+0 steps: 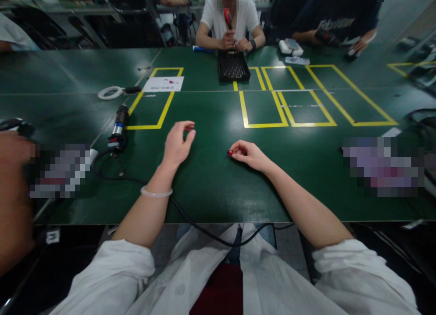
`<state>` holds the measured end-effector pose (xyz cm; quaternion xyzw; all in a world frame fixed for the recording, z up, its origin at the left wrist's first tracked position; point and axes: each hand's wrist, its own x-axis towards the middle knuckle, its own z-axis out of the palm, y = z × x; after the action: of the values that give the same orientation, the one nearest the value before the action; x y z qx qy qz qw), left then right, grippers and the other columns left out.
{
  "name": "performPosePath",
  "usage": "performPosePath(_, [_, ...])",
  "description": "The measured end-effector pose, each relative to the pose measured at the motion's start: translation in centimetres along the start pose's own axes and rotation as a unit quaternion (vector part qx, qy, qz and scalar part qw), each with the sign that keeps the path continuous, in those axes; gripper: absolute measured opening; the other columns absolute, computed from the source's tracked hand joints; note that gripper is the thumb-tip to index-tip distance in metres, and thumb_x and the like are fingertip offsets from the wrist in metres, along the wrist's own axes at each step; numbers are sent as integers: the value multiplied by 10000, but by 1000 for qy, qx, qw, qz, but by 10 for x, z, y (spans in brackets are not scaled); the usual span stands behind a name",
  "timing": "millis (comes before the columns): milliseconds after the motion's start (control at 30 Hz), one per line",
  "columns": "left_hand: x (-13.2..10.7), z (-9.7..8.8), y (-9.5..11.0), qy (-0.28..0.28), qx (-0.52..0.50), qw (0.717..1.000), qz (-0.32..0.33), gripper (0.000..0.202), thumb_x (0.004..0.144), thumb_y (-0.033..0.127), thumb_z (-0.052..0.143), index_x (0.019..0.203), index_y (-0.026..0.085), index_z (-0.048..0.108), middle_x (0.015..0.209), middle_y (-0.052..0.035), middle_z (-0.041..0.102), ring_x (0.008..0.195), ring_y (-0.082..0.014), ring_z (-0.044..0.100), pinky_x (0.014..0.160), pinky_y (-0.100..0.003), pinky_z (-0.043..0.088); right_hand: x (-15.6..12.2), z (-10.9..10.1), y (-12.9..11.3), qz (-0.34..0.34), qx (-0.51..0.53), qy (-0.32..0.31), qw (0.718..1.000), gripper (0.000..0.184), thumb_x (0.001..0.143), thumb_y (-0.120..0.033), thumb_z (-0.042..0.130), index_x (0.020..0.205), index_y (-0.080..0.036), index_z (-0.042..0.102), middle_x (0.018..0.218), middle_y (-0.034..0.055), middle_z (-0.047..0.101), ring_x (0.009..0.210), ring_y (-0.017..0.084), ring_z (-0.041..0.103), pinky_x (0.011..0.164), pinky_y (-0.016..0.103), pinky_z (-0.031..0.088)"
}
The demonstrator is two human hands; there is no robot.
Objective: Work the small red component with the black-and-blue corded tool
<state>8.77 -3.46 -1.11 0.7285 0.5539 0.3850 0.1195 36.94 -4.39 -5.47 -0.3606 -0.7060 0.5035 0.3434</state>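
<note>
My right hand [250, 155] is closed in a pinch around a small red and black part [231, 152], too small to name more exactly. It is held low over the green table [211, 178]. To its left, my left hand [179, 143] hovers with thumb and fingers apart, nothing visible between them. Left of that hand an electric screwdriver [119, 124] with a dark body and blue band lies on the table, its black cable [134, 179] running past my left forearm and over the table's front edge.
Yellow tape outlines [264, 125] mark the table. A white printed sheet [163, 84] and a white coil [111, 93] lie beyond the screwdriver. Opposite, a person [230, 28] works over a black tray [226, 77]. A co-worker's arm [15, 187] reaches in from the left.
</note>
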Motion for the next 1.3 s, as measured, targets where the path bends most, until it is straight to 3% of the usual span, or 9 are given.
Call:
performPosePath(67, [7, -26, -27, 70, 103, 991, -58, 348, 919, 321, 554, 1233, 178, 595, 1268, -114, 592, 1225, -286, 523, 1049, -421, 367, 0, 0, -1, -1, -11, -1, 1000, 230, 806, -298, 680, 980, -157, 628, 786, 4, 638, 625, 102, 520, 596, 242, 423])
performPosePath(200, [5, -75, -81, 131, 267, 934, -196, 531, 891, 289, 600, 1364, 67, 504, 1455, -197, 458, 1327, -374, 402, 1090, -543, 259, 0, 0, -3, -3, -19, -2, 1000, 221, 811, -293, 671, 980, -157, 628, 789, 6, 643, 620, 101, 516, 592, 242, 419])
performPosePath(300, [-5, -96, -109, 115, 320, 897, -282, 614, 875, 328, 605, 1380, 11, 461, 1474, -235, 429, 1314, -396, 396, 1071, -572, 257, 0, 1, -2, -8, -22, -4, 1000, 221, 809, -296, 671, 979, -161, 628, 800, 9, 652, 628, 103, 522, 601, 245, 426])
performPosePath(433, [-12, -105, -127, 59, 319, 883, -340, 675, 876, 455, 603, 1374, 31, 435, 1409, -233, 463, 1244, -404, 445, 981, -565, 332, 0, 1, -1, -7, -27, -1, 1000, 225, 809, -306, 675, 975, -159, 635, 784, 8, 649, 629, 107, 522, 604, 250, 424])
performPosePath(633, [-8, -108, -133, 79, 316, 871, -368, 744, 815, 529, 663, 1306, 10, 456, 1320, -221, 507, 1208, -374, 436, 966, -531, 355, 0, 0, -2, -4, -28, -6, 1000, 223, 815, -301, 669, 979, -153, 636, 782, 8, 640, 627, 105, 516, 604, 250, 420])
performPosePath(767, [-8, -112, -137, 73, 310, 872, -372, 681, 786, 445, 691, 1299, 52, 474, 1303, -192, 524, 1182, -365, 459, 961, -536, 361, -1, 0, -4, -5, -30, -11, 999, 219, 817, -295, 667, 981, -154, 635, 783, 6, 638, 634, 107, 520, 610, 249, 423])
performPosePath(967, [-6, -111, -136, 52, 306, 876, -369, 679, 792, 352, 700, 1347, 41, 464, 1334, -229, 496, 1195, -415, 499, 968, -628, 373, 0, 1, -3, 5, -30, -9, 999, 244, 812, -318, 678, 983, -147, 644, 771, 11, 641, 627, 112, 521, 606, 255, 423])
performPosePath(1100, [-4, -100, -122, 47, 295, 888, -349, 740, 751, 424, 748, 1326, 30, 500, 1304, -220, 500, 1150, -380, 515, 957, -599, 417, 1, 1, -3, 6, -36, -11, 999, 259, 815, -340, 686, 978, -140, 662, 765, 17, 643, 638, 117, 532, 611, 258, 430])
performPosePath(1300, [-3, -73, -82, -3, 349, 889, -297, 677, 800, 459, 668, 1342, 82, 516, 1278, -190, 542, 1119, -331, 535, 960, -487, 470, 3, 3, 2, 6, -7, -4, 1000, 280, 798, -357, 712, 984, -157, 649, 803, 29, 661, 667, 125, 566, 628, 263, 462])
